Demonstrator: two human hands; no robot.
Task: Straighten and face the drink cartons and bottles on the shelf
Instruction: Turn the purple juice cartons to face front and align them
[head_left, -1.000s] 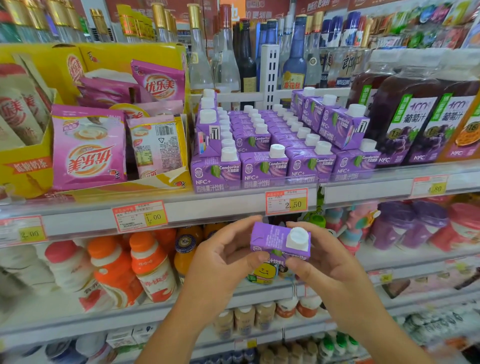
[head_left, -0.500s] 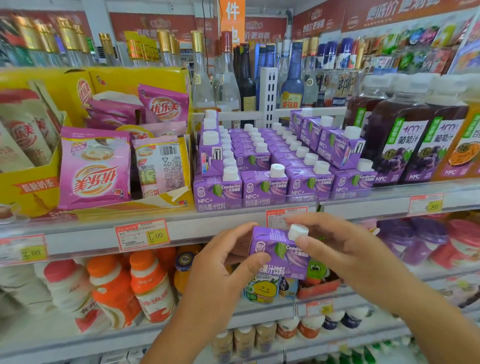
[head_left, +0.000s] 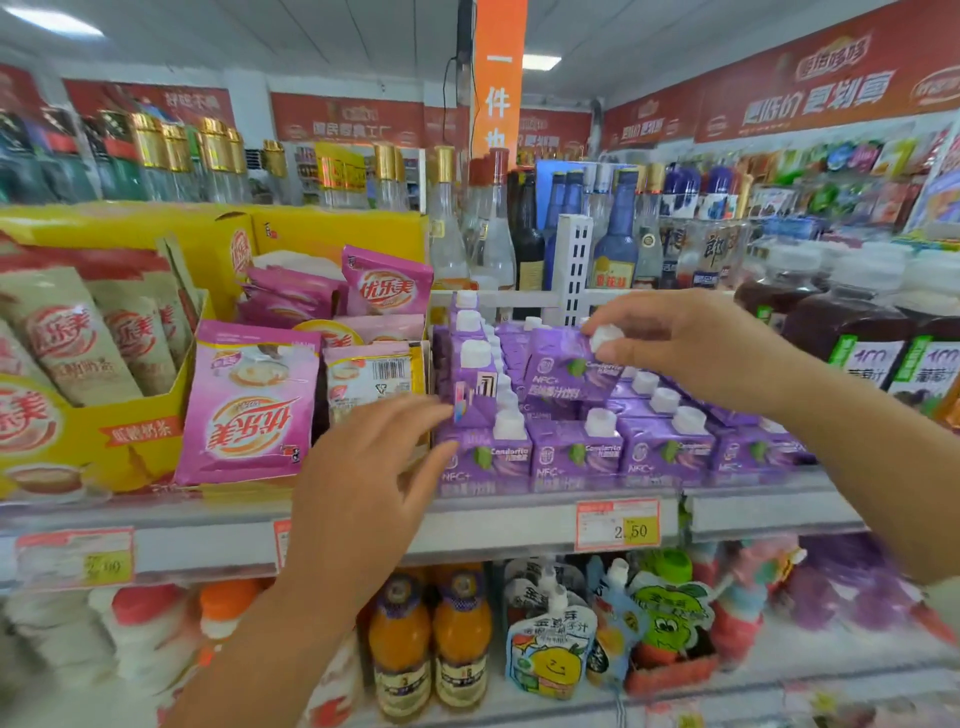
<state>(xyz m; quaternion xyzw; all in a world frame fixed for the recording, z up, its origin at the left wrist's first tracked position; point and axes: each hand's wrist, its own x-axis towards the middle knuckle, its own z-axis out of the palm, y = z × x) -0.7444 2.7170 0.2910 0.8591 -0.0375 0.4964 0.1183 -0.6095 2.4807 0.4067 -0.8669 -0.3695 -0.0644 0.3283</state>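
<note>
Several small purple drink cartons (head_left: 574, 453) with white caps stand in rows on the middle shelf (head_left: 519, 525). My right hand (head_left: 691, 348) pinches the white cap of one purple carton (head_left: 563, 371) and holds it tilted above the second row. My left hand (head_left: 363, 483) is spread with relaxed fingers, its fingertips at the stacked cartons (head_left: 475, 384) on the left end of the rows. It grips nothing. Dark grape juice bottles (head_left: 852, 332) stand to the right.
A yellow display box (head_left: 104, 441) of pink milk-tea sachets (head_left: 249, 405) sits left of the cartons. Tall glass liquor bottles (head_left: 524, 228) stand behind. Orange juice bottles (head_left: 431, 639) and drink pouches (head_left: 550, 644) fill the lower shelf. Price tags (head_left: 618, 525) line the shelf edge.
Both hands held the carton below the shelf edge. Now the right hand alone has lifted it over the rows, and the left hand has let go and reached to the left stack.
</note>
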